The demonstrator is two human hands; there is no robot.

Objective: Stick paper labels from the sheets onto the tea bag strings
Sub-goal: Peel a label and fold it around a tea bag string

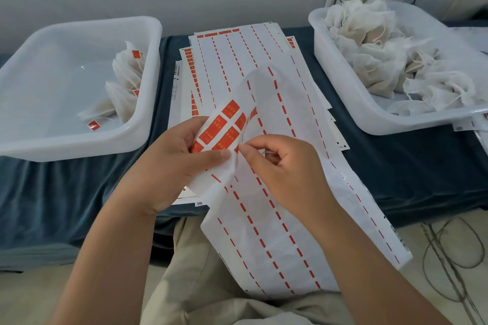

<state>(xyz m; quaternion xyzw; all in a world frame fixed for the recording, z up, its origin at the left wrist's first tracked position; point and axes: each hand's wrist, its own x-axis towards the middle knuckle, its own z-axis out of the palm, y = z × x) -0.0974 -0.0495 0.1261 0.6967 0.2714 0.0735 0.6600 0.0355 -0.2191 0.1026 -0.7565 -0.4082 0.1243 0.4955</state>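
Head view shows the label sheet (pixel 264 192) curled up off the lap, its near-left corner folded over so the last orange labels (pixel 221 129) face the person. That bend likely lifts a label's edge from the backing for easier picking. Left hand (pixel 171 163) grips the folded corner, thumb across the front and fingers closed behind, holding it steady. Right hand (pixel 277 163) has thumb and forefinger pinched together at the edge of the orange block, seemingly on a label's corner; a thin thread shows by its curled fingers, though whether a tea bag string is held I cannot tell. More sheets (pixel 211 60) lie stacked on the blue-draped worktop (pixel 66 192) ahead. Unlabelled tea bags (pixel 383 55) fill the right tub (pixel 343 87); the left tub (pixel 39 140) holds the few labelled bags (pixel 124 82), keeping done and undone apart.
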